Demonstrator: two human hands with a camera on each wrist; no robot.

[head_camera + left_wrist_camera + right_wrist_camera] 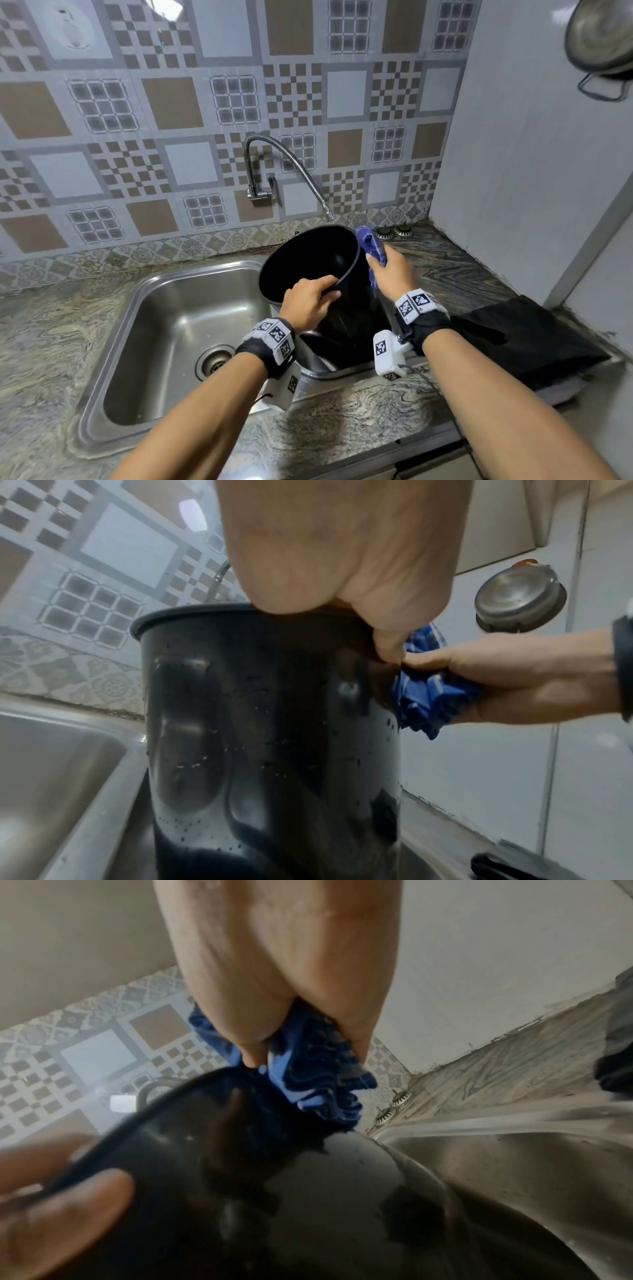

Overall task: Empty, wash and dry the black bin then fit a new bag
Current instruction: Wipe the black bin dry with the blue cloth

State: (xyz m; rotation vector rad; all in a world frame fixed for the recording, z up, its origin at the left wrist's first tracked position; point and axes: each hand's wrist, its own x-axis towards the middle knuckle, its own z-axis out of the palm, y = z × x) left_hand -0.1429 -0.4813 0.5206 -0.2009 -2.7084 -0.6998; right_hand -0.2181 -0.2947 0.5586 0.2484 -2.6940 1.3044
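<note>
The black bin [308, 267] stands upright on the sink's right side, its mouth facing me and its glossy wall [274, 737] beaded with water drops. My left hand [310, 301] grips the near rim, thumb outside [388, 647], fingers hidden inside. My right hand [390, 274] holds a bunched blue cloth [371, 246] against the bin's right outer wall, just under the rim; the blue cloth [431, 699] touches the wet side. In the right wrist view the cloth [318, 1074] is pinched between my fingers above the bin [308, 1191].
A steel sink basin [178, 329] with a drain [214, 361] lies left of the bin. The flexible tap [291, 164] arches over the bin. A folded black bag [527, 339] lies on the counter at right. A steel pan [599, 37] hangs on the right wall.
</note>
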